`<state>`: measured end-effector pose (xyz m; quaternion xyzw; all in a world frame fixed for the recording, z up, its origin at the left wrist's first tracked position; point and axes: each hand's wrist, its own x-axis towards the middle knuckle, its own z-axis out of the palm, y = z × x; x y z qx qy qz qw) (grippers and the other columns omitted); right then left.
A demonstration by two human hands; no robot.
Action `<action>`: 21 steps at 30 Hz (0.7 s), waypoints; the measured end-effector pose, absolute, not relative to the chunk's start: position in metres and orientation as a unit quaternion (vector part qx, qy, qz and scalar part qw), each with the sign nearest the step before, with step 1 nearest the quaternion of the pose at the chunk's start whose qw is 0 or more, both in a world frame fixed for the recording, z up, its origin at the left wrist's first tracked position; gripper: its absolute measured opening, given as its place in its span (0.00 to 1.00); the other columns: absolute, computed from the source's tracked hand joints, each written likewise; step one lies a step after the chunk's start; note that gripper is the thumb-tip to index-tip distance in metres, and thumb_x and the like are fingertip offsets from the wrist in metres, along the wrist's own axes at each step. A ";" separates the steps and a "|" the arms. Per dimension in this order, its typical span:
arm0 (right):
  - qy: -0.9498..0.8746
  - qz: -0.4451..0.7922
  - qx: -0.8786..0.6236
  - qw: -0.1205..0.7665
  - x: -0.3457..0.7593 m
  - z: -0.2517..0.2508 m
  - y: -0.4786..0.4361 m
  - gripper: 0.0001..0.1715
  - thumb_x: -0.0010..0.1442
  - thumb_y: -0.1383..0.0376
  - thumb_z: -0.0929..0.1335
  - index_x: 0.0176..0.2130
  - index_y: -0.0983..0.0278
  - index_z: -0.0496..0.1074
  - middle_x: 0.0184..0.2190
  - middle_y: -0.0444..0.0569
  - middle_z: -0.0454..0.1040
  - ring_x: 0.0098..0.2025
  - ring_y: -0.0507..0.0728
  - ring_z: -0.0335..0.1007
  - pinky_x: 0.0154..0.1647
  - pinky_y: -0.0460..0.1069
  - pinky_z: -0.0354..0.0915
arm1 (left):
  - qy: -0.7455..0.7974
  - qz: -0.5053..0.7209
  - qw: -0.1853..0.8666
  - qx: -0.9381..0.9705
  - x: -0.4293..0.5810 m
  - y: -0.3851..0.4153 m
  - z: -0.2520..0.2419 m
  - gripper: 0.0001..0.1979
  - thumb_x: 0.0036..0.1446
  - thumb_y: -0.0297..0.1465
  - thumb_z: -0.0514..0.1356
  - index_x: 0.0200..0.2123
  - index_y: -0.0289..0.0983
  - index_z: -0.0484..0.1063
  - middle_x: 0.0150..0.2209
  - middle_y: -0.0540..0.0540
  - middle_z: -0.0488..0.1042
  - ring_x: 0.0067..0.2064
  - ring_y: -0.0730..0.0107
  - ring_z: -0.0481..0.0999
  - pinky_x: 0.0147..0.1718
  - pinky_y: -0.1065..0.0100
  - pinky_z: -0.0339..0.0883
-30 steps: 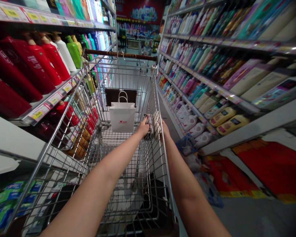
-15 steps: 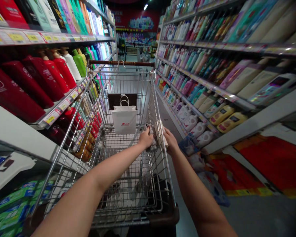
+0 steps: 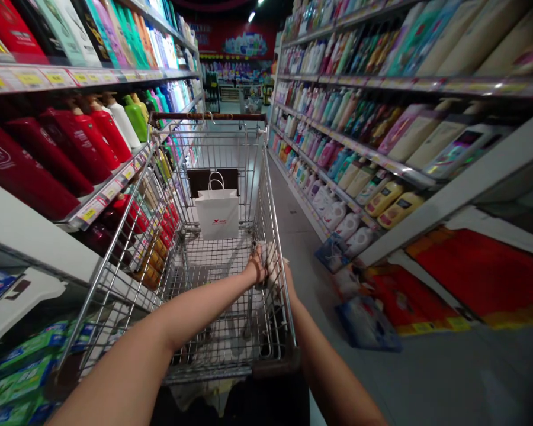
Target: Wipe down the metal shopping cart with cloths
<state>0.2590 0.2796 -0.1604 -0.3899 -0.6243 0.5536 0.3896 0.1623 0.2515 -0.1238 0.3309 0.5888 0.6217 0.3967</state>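
Observation:
Both my arms reach down into a wire shopping cart [image 3: 169, 177] in a shop aisle. My left hand [image 3: 254, 269] and my right hand [image 3: 286, 273] are closed on a small striped cloth-like bundle [image 3: 269, 260] held low against the cart's right wall. What the bundle is I cannot make out. A white paper bag [image 3: 217, 213] with handles and a red mark stands upright at the far end of the cart, in front of a dark flap. The cart's brown handle bar [image 3: 206, 116] is at the far side.
Shelves of red, white and green bottles [image 3: 71, 148] run along the left, close against the cart. On the right, shelves hold rows of pastel bottles [image 3: 337, 154]. Blue packs [image 3: 366, 322] lie on the floor at right. Grey aisle floor [image 3: 293, 236] runs ahead.
My hands with the bundle have sunk lower into the cart and drawn nearer to me. The view has pulled back, so more of the cart's near end shows.

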 end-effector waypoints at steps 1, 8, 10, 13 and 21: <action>-0.620 0.560 -0.384 0.393 0.258 -0.159 0.280 0.32 0.54 0.46 0.67 0.49 0.62 0.81 0.52 0.57 0.83 0.56 0.68 0.77 0.63 0.62 0.70 | 0.590 0.619 0.405 0.322 0.162 0.250 -0.122 0.30 0.54 0.36 0.71 0.60 0.42 0.72 0.54 0.40 0.80 0.58 0.54 0.80 0.56 0.55 0.77; -0.587 0.610 -0.341 0.408 0.272 -0.115 0.291 0.33 0.53 0.51 0.71 0.55 0.62 0.80 0.54 0.53 0.82 0.59 0.66 0.75 0.63 0.60 0.68 | 0.614 0.555 0.444 0.343 0.142 0.217 -0.062 0.56 0.36 0.14 0.69 0.72 0.37 0.62 0.67 0.35 0.72 0.64 0.47 0.74 0.63 0.55 0.70; -0.585 0.608 -0.333 0.422 0.279 -0.099 0.296 0.36 0.51 0.53 0.73 0.58 0.61 0.78 0.60 0.52 0.79 0.63 0.65 0.72 0.67 0.59 0.65 | 0.617 0.552 0.425 0.367 0.138 0.213 -0.038 0.60 0.37 0.13 0.65 0.76 0.37 0.55 0.72 0.35 0.65 0.67 0.48 0.72 0.65 0.57 0.68; -0.581 0.597 -0.336 0.439 0.279 -0.085 0.299 0.38 0.51 0.52 0.72 0.59 0.61 0.77 0.63 0.52 0.76 0.65 0.65 0.70 0.68 0.59 0.65 | 0.608 0.550 0.406 0.404 0.139 0.212 -0.018 0.60 0.38 0.13 0.62 0.78 0.38 0.52 0.75 0.37 0.60 0.70 0.50 0.68 0.67 0.59 0.65; -0.543 0.601 -0.353 0.468 0.256 -0.110 0.288 0.33 0.51 0.51 0.69 0.52 0.63 0.79 0.53 0.53 0.82 0.57 0.65 0.76 0.62 0.57 0.70 | 0.645 0.548 0.364 0.389 0.155 0.223 -0.062 0.59 0.42 0.13 0.63 0.78 0.37 0.50 0.76 0.35 0.56 0.77 0.52 0.56 0.75 0.56 0.50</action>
